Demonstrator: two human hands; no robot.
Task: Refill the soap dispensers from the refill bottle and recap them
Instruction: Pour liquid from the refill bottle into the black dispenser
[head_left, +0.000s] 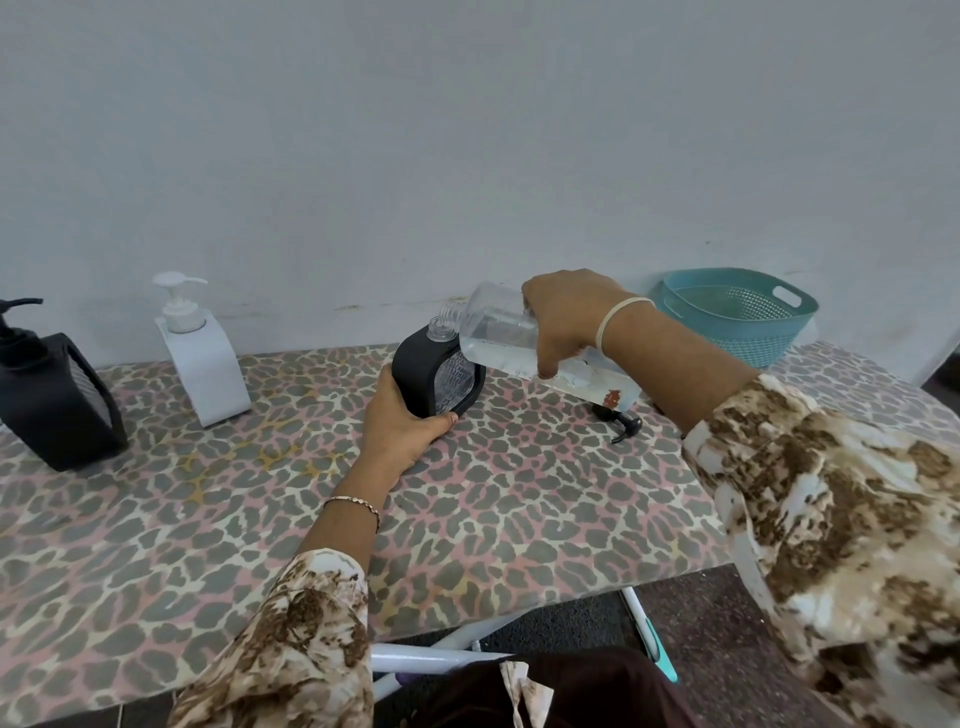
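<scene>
My left hand (402, 418) grips the base of a black soap dispenser (423, 371) that stands uncapped on the table, its clear threaded neck showing at the top. My right hand (563, 317) holds the clear refill bottle (498, 338) tipped nearly level, its open mouth right beside the dispenser's neck. Clear liquid lies along the bottle's lower side. A black pump cap (621, 423) lies on the table under my right forearm. A white dispenser (200, 353) and another black dispenser (52, 384) stand capped at the left.
The table (519, 509) wears a leopard-print cloth and stands against a pale wall. A teal plastic basket (737, 312) sits at the back right. White table legs and dark floor show below the near edge.
</scene>
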